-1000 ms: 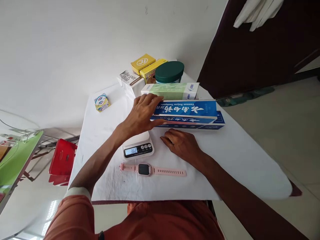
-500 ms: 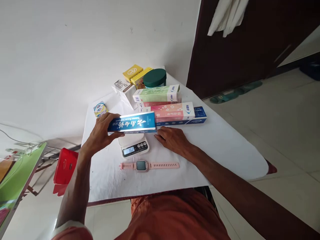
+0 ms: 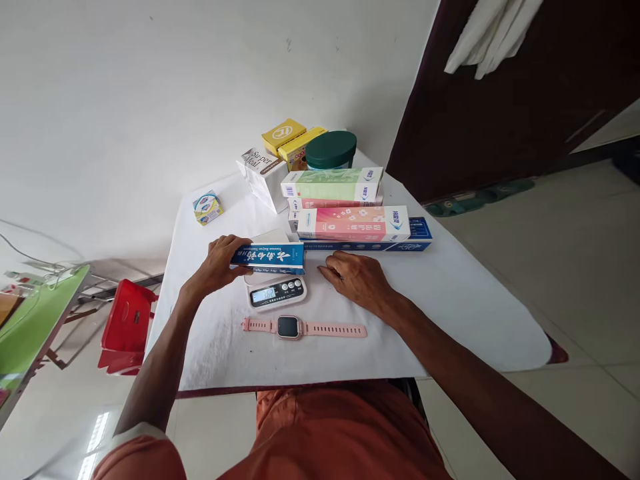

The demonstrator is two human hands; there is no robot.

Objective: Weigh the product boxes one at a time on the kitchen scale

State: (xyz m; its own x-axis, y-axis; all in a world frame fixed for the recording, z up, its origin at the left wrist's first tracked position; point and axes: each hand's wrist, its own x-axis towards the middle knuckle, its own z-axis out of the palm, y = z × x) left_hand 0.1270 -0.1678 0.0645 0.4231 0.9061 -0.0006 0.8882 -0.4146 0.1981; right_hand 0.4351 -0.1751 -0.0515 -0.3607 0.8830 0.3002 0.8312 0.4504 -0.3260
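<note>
view: head camera
left hand [image 3: 217, 263]: grip closed on the left end of the blue toothpaste box [image 3: 269, 257]
blue toothpaste box: level, lying across the platform of the scale [image 3: 277, 292]; contact cannot be told
right hand [image 3: 357, 280]: grip open, fingers spread flat on the surface [image 3: 450, 300], holding nothing, just right of the scale
pink watch [image 3: 301, 327]: flat, on the near side of the scale
pink box [image 3: 353, 223]: behind the right hand

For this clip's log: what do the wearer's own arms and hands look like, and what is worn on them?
The left hand and the right hand are bare, with no gloves, and no watch or bracelet shows on either wrist. Both forearms are uncovered. The left upper arm wears an orange sleeve edged with a white band. The right arm shows no sleeve within the frame.
</note>
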